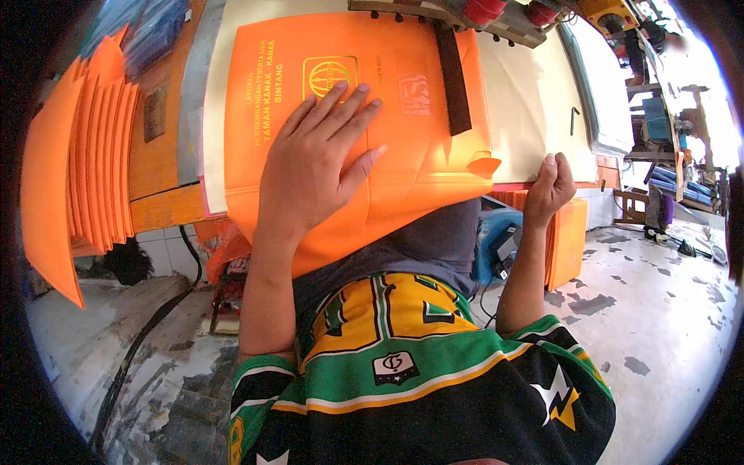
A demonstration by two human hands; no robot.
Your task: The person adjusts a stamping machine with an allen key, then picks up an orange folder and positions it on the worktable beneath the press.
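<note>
An orange cover sheet with gold lettering and a round gold emblem lies on the cream work surface, its near part hanging over the edge towards my lap. My left hand rests flat on the sheet with its fingers spread, partly over the emblem. Beyond the sheet's right side, my right hand is closed at the table's edge, thumb against the curled fingers; whatever it may hold is hidden. A dark flat bar reaches down over the upper right of the sheet from the machine frame.
Several folded orange covers stand at the left on the wooden table. More orange covers are below the table at the right. Machine parts cross the top. A black cable runs over the floor at the lower left.
</note>
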